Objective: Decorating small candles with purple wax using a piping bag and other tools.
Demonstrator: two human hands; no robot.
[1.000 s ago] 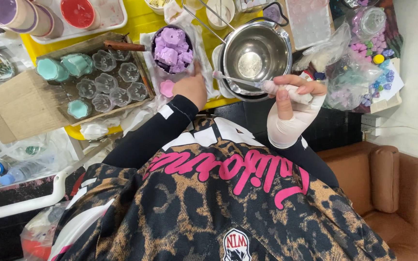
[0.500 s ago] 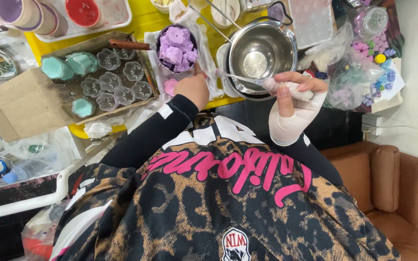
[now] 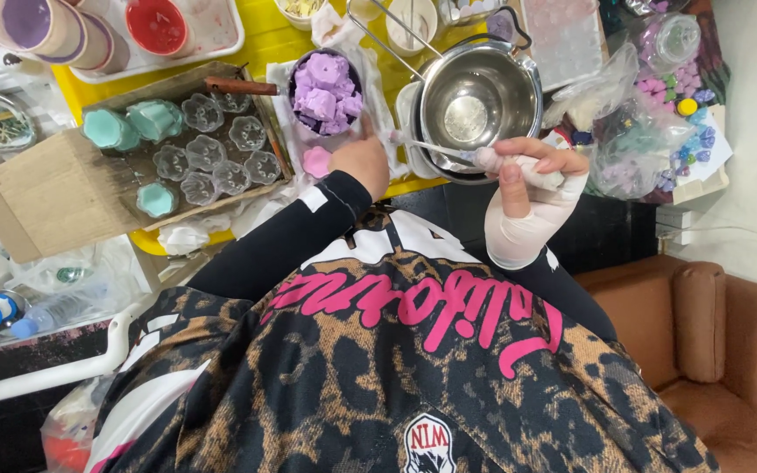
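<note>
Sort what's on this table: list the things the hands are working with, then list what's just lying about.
In hand:
- left hand at the small pot of purple wax chunks
- right hand gripping a wax-coated metal spoon
- shiny steel pot, under the spoon

Lying about:
- clear flower mould tray
- red-filled cup
- bag of coloured beads

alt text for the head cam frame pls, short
Person's right hand holds a thin metal tool over an empty steel bowl; the left hand touches a cup of purple chunks, beside a flower mould tray.

Purple wax chunks (image 3: 324, 95); steel pot (image 3: 478, 107) (silver); teal moulds (image 3: 130, 124).
</note>
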